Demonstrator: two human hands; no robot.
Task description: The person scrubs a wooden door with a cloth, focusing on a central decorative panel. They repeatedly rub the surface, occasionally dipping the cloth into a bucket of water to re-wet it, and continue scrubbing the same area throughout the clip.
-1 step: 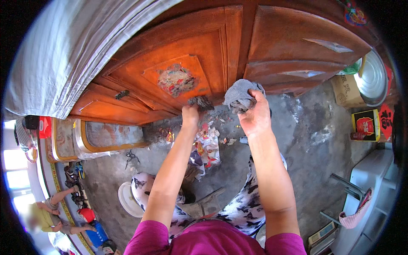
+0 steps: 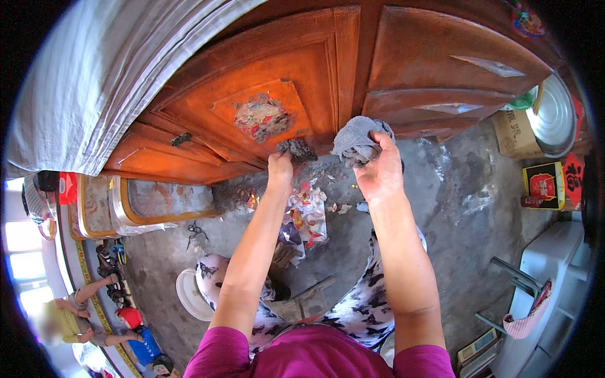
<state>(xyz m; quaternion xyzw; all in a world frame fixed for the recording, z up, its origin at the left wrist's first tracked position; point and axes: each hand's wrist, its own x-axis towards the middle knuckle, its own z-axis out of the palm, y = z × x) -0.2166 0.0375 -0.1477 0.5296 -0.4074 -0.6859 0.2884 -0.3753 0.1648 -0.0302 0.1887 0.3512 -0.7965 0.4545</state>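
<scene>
My left hand (image 2: 280, 167) is closed on a dark grey, crumpled steel wool scourer (image 2: 298, 150), held against the lower part of an orange-brown wooden cabinet door (image 2: 252, 82). Above the scourer, the door's raised diamond panel carries a rough patch of torn, mottled paper remains (image 2: 262, 118). Off to the right, my right hand (image 2: 380, 170) grips a bunched grey cloth (image 2: 356, 140), its thumb lying over the side. That cloth is in front of the cabinet's lower edge, below the drawers (image 2: 435, 107); whether it touches the wood I cannot tell.
Paper scraps (image 2: 309, 214) litter the floor between my legs. Scissors (image 2: 196, 233) and a white tub (image 2: 191, 295) lie left. A light curtain (image 2: 113, 82) covers the upper left. Right are a cardboard box (image 2: 518, 134) and pale table (image 2: 548, 258). Another person (image 2: 79, 315) is far left.
My left hand has shifted slightly left and up with the scourer along the door. The right hand and its cloth have hardly moved.
</scene>
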